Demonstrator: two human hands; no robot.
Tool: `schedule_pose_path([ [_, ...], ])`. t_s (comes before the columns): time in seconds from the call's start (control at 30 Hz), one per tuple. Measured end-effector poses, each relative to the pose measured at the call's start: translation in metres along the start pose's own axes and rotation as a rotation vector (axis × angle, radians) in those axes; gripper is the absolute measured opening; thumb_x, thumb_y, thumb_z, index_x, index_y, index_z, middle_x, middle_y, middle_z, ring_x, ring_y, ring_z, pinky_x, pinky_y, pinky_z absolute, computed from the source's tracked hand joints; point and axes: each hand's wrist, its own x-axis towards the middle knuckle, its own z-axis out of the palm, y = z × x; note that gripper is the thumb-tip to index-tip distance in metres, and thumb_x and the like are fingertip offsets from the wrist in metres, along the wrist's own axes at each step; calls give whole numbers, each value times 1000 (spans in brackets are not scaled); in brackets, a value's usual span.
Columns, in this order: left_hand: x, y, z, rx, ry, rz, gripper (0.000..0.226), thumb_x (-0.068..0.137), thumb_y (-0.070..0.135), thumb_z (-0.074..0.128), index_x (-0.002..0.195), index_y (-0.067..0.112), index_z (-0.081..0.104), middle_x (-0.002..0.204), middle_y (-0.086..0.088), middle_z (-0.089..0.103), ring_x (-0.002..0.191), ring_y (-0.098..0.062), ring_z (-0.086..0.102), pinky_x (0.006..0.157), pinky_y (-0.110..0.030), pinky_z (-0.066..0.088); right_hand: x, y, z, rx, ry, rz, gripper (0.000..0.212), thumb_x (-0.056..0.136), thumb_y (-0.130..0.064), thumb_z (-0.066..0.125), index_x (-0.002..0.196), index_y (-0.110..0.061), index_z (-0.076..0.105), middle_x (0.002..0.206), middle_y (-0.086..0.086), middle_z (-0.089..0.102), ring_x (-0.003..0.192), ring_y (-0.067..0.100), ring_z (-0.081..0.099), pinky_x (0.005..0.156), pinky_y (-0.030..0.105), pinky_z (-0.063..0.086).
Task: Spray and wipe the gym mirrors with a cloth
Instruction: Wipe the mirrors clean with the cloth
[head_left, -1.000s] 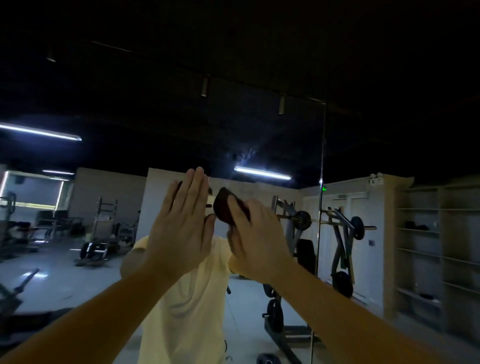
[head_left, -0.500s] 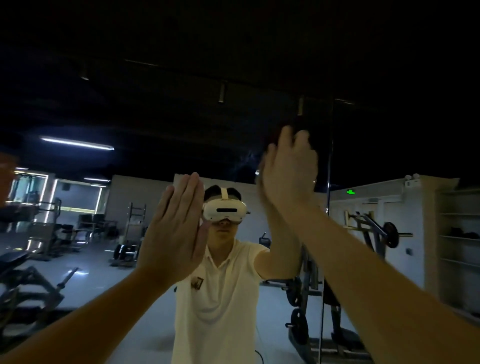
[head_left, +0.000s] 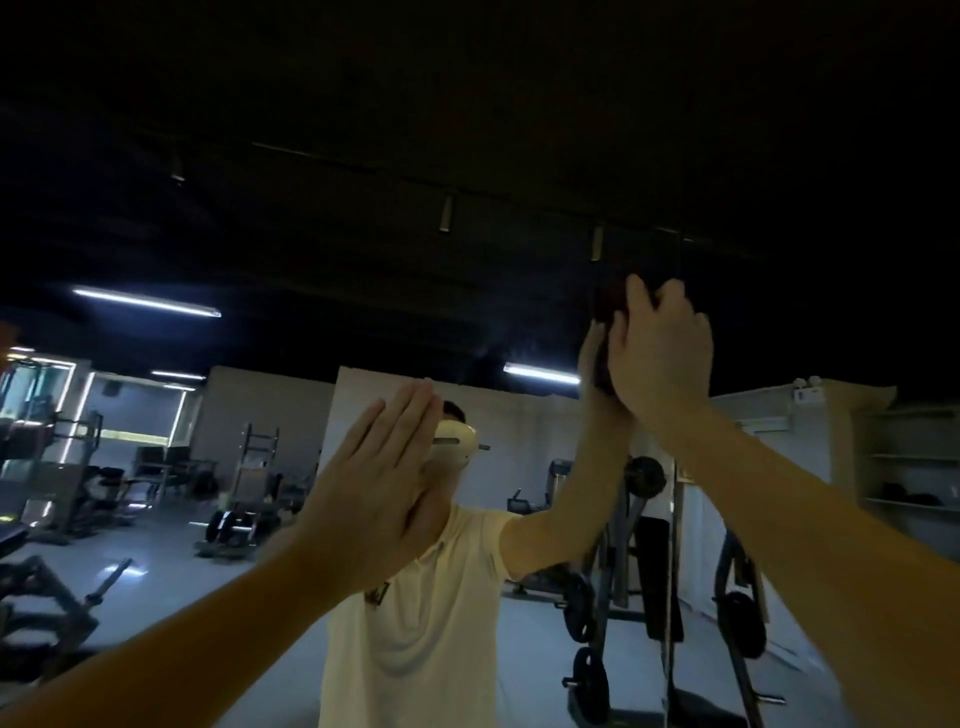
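Two hands are raised to the mirror (head_left: 234, 441) in the head view. The left hand (head_left: 384, 483) lies flat toward the glass, its fingers straight and pressed together, holding nothing. The right hand (head_left: 660, 358) is higher, beside the vertical seam (head_left: 675, 519) between panels. Its fingers (head_left: 636, 299) curl lightly over a dark cloth (head_left: 608, 306) wadded between palm and glass, and only the cloth's upper and left edges show. No spray bottle is in view.

The cloth looks soft, light and limp, so it would likely bunch or slide out under a loose hold. It seems best kept balled under the palm with the fingertips hooked over its top edge. The glass is hard, smooth and breakable, so broad, even pressure probably suits it, lighter near the seam.
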Motion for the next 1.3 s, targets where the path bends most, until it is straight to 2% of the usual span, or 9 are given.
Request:
schedule_pose_path([
  [0.1, -4, -29, -19, -7, -11, 100, 69, 107, 44, 38, 161, 2, 31, 169, -17, 28, 159, -29, 23, 126, -54, 26, -9, -71, 2, 134, 5, 160, 50, 107, -30, 45, 152, -8, 39, 134, 19, 49, 105, 30, 59, 88, 39, 53],
  [0.2, -6, -70, -38, -13, 2, 46, 67, 110, 44, 30, 161, 1, 31, 171, -17, 24, 161, -28, 17, 129, -52, 17, -39, -159, -4, 285, -16, 177, 55, 106, -30, 49, 156, -12, 34, 134, 11, 47, 100, 16, 51, 82, 18, 45],
  [0.33, 2, -106, -48, 32, 12, -106, 68, 110, 40, 14, 158, -4, 34, 169, -22, 25, 160, -33, 20, 126, -60, 23, -74, -237, -9, 287, 59, -91, 55, 97, -26, 65, 144, -2, 49, 118, 16, 59, 94, 25, 60, 79, 36, 56],
  [0.5, 18, -111, -39, 35, 0, -129, 72, 108, 46, 21, 161, -2, 29, 171, -21, 20, 161, -33, 16, 128, -59, 19, -53, -173, -2, 23, 28, -402, 58, 95, -33, 66, 144, -7, 49, 115, 13, 62, 99, 29, 63, 88, 43, 47],
  [0.7, 15, -109, -26, 122, -44, -131, 81, 106, 57, 16, 165, 2, 15, 174, -18, 7, 162, -31, 3, 128, -59, 18, -12, -34, -2, -118, 35, 131, 49, 107, -33, 36, 150, -10, 39, 123, 21, 55, 104, 37, 59, 93, 49, 45],
  [0.87, 13, -108, -26, 133, -29, -127, 80, 106, 56, 18, 165, 2, 12, 174, -19, 5, 162, -31, 1, 128, -58, 16, 23, -111, 12, 38, 82, 345, 48, 103, -29, 52, 146, -9, 45, 129, 19, 55, 107, 33, 60, 93, 45, 48],
  [1.1, 14, -112, -22, 146, 2, -109, 79, 108, 56, 18, 165, 1, 15, 173, -20, 9, 162, -31, 4, 130, -57, 14, -19, -243, 7, 166, 135, -178, 49, 105, -29, 52, 149, -8, 43, 126, 15, 58, 105, 26, 59, 89, 39, 50],
  [1.2, 13, -113, -21, 161, 3, -108, 79, 108, 56, 21, 165, 1, 16, 174, -19, 8, 162, -30, 4, 130, -56, 13, -26, -200, 4, 97, 55, -450, 53, 105, -32, 52, 151, -8, 41, 126, 14, 58, 109, 29, 58, 94, 42, 45],
  [1.3, 14, -112, -21, 162, 13, -109, 80, 107, 56, 22, 165, 1, 16, 174, -19, 8, 162, -30, 4, 130, -56, 13, -14, -111, 3, -11, 39, -258, 54, 102, -34, 48, 149, -8, 42, 119, 17, 58, 103, 32, 59, 90, 46, 47],
])
